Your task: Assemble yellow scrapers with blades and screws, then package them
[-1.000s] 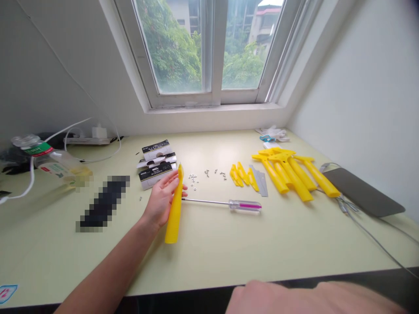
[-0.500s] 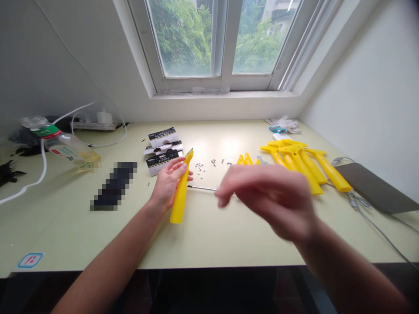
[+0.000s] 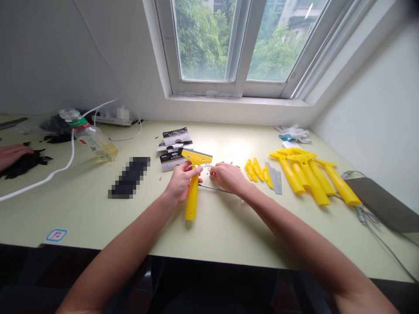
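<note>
Head view: the left hand (image 3: 180,183) is holding a yellow scraper (image 3: 192,200) above the pale surface (image 3: 229,244), its broad head uppermost and its shaft pointing toward the near edge; this grip is closing fully around the shaft just below the head. Beside it, the right hand (image 3: 227,176) is bending its fingers downward at a scatter of small nuts (image 3: 207,165); how far this grip is opening, and whether it is pinching a nut, cannot be told. A screwdriver (image 3: 214,188) is lying between the hands, its handle largely hidden by the right forearm. Black-and-white cartons (image 3: 176,137) are lying behind the left hand. To the right, three yellow pieces (image 3: 258,169) are lying beside grey blades (image 3: 277,179); farther right, several yellow handles (image 3: 304,174) are lying in a group. At far left, another person's hand (image 3: 15,156) is resting at some black material (image 3: 29,165), near a leaning bottle (image 3: 94,141).
</note>
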Demonstrator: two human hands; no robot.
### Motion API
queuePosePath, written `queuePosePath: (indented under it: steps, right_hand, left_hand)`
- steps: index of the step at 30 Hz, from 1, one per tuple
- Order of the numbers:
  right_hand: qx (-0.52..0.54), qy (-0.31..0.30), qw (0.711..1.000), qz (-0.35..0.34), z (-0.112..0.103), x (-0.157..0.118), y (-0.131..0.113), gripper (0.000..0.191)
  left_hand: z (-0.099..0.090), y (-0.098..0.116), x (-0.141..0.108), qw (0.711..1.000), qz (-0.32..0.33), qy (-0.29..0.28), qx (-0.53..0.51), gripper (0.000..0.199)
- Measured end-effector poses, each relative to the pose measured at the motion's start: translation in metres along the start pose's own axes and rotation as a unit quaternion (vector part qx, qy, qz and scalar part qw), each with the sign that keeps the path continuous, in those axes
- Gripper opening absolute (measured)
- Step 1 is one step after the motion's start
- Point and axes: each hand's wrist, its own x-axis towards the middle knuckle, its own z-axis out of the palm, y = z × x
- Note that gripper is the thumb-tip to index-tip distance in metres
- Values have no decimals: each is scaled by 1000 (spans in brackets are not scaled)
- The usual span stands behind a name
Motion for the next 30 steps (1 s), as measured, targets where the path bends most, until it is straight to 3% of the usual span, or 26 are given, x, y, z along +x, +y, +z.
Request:
queuePosePath:
  steps: [11,24,27,30]
  right_hand:
    - [31,-7,999,5,2,0,-4,20]
    - [81,-56,995,-10,1,5,-6,16]
    - [105,-27,994,9,-6,-1,4,11]
    - [185,66,980,24,-19,-15,17,6]
  left_hand:
    - [-3,8,1,1000,25,8,11,38]
    - [6,9,-3,1000,1,-6,10,29]
    - [7,8,-4,1000,17,-9,15,27]
    - [10,7,-5,999,30,-7,29,27]
